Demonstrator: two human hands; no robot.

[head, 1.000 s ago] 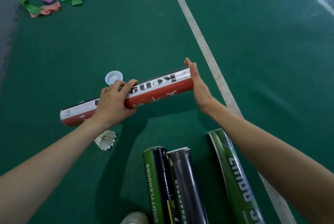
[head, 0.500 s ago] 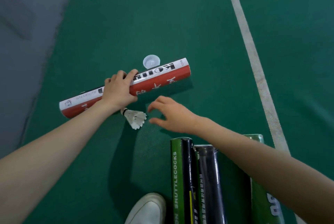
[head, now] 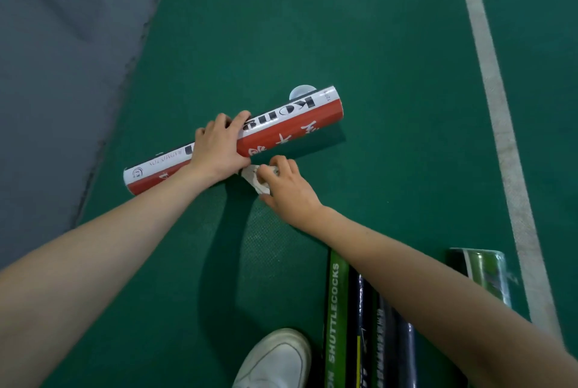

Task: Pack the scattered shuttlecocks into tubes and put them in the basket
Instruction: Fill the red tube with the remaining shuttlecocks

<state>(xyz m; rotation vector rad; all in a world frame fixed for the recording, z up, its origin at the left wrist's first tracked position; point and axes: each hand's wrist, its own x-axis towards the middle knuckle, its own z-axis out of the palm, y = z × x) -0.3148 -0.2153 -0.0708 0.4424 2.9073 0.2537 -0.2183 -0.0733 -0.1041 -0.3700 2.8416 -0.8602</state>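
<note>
A red and white shuttlecock tube (head: 291,125) lies slanted just above the green court floor, and my left hand (head: 219,146) grips it around the middle. Right below it a white feather shuttlecock (head: 255,179) rests on the floor. My right hand (head: 286,187) covers it, fingers closed around its feathers. A clear plastic tube cap (head: 299,92) sits on the floor behind the tube's far end, partly hidden by it.
A green tube (head: 336,319), a black tube (head: 387,340) and another green tube (head: 484,275) lie side by side at the lower right. My white shoe (head: 275,359) is at the bottom. A white court line (head: 494,75) runs at right; grey floor (head: 62,59) lies left.
My right hand left the tube's far end, came down to the shuttlecock and closed on it. My left hand kept hold of the tube. The view shifted left and down.
</note>
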